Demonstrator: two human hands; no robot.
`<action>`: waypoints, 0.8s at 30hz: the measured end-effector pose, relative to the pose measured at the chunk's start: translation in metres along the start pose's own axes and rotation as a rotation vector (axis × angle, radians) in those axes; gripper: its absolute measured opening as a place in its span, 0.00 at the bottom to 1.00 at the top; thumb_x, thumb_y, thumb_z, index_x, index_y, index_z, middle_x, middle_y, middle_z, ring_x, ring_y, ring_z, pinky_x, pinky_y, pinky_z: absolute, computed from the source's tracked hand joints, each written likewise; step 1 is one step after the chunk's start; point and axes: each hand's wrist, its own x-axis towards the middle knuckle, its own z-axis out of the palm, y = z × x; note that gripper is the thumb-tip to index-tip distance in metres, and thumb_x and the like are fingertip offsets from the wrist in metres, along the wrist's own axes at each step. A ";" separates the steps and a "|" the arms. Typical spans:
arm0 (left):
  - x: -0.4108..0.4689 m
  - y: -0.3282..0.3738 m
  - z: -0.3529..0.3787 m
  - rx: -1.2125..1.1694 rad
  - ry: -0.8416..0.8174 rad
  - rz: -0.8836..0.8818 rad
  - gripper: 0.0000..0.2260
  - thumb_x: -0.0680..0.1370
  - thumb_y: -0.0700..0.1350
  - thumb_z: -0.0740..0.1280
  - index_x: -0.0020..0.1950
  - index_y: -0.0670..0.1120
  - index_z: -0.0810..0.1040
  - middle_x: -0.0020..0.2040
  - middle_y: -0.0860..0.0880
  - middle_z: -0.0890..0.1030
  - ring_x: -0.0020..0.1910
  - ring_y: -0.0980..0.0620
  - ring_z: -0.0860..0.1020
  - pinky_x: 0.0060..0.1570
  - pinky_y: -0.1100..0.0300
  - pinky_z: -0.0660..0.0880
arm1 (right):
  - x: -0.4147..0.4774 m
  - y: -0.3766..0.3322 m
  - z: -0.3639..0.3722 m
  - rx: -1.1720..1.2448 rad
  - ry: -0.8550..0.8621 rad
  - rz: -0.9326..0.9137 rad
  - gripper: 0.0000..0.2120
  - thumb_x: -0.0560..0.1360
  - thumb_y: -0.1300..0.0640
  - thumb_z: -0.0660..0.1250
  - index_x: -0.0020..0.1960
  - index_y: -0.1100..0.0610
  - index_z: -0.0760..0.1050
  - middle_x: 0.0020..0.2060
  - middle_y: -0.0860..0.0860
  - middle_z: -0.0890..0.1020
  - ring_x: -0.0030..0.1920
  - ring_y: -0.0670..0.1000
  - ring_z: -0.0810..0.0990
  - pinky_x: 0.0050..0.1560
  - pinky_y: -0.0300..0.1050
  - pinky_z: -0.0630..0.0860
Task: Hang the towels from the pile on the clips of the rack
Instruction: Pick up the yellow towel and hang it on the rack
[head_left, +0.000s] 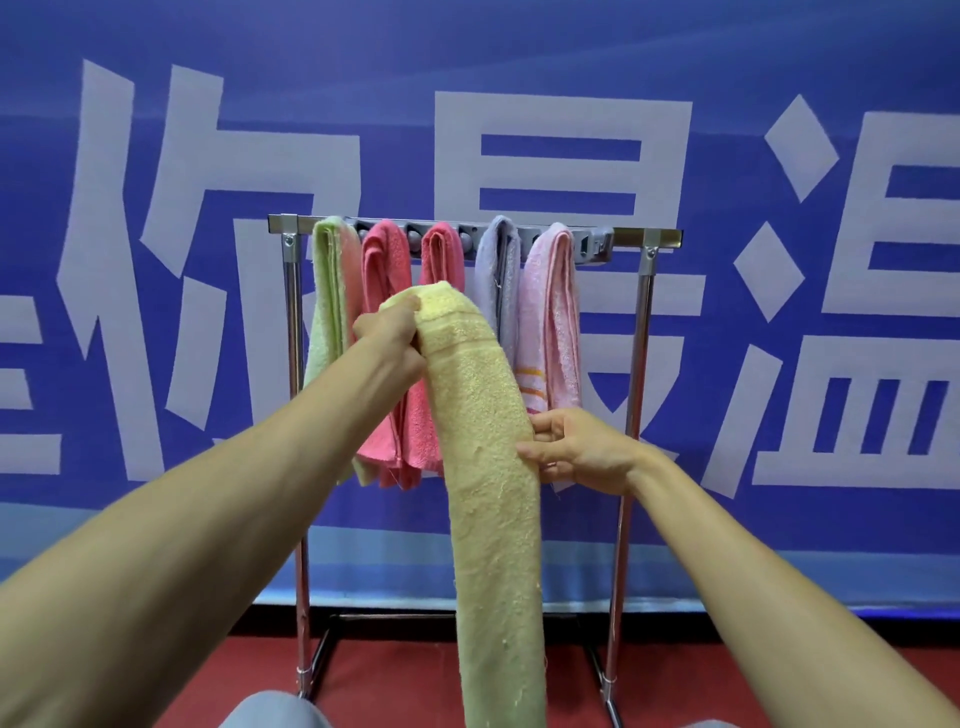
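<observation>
A long yellow towel hangs folded in front of the rack. My left hand grips its top end just below the clip strip. My right hand pinches the towel's right edge at mid-height. On the metal rack hang several towels: a green one, two coral pink ones, a lilac one and a pale pink one. One clip at the strip's right end shows no towel. The pile is out of sight.
A blue banner with large white characters covers the wall right behind the rack. The floor is red, and the rack's dark base feet spread across it. My knees show at the bottom edge.
</observation>
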 end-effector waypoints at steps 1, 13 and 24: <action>0.004 -0.001 -0.004 -0.014 0.010 -0.012 0.20 0.74 0.37 0.70 0.65 0.40 0.72 0.56 0.40 0.81 0.47 0.41 0.83 0.32 0.40 0.80 | 0.000 -0.001 0.000 0.008 0.036 -0.016 0.11 0.76 0.66 0.66 0.57 0.65 0.77 0.45 0.52 0.85 0.43 0.46 0.83 0.39 0.35 0.78; -0.008 -0.043 -0.043 0.121 -0.012 -0.168 0.12 0.79 0.35 0.54 0.59 0.38 0.73 0.45 0.43 0.79 0.39 0.50 0.79 0.29 0.56 0.78 | 0.008 -0.028 0.003 -0.045 0.365 -0.177 0.09 0.69 0.65 0.74 0.49 0.65 0.81 0.39 0.54 0.85 0.38 0.48 0.84 0.37 0.40 0.80; -0.046 -0.095 -0.052 0.535 -0.450 -0.009 0.20 0.81 0.60 0.53 0.40 0.47 0.71 0.27 0.52 0.67 0.25 0.56 0.65 0.29 0.62 0.68 | 0.023 -0.042 -0.009 0.065 0.670 -0.084 0.17 0.63 0.63 0.79 0.50 0.66 0.80 0.43 0.59 0.85 0.40 0.56 0.82 0.42 0.47 0.80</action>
